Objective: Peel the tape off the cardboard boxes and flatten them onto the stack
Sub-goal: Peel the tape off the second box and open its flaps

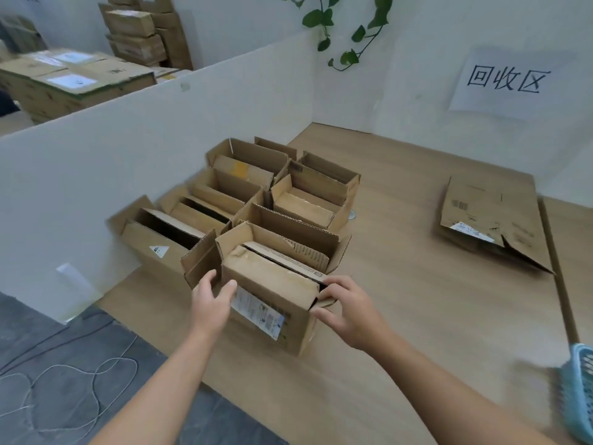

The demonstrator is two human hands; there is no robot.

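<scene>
From the near box (272, 284), other boxes (305, 203) stand tight at 10 to 12 o'clock, with the partition (128, 133) behind at 9. Toward 2 o'clock the floor (401, 252) is free until the stack (491, 213); a basket (580, 390) stands at 4.

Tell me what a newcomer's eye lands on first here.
First, the two hands: the left hand and right hand hold the ends of the nearest box, at the front of a cluster of open cardboard boxes against the white partition. Then the flattened stack lying apart to the right, below the paper sign on the wall.
</scene>
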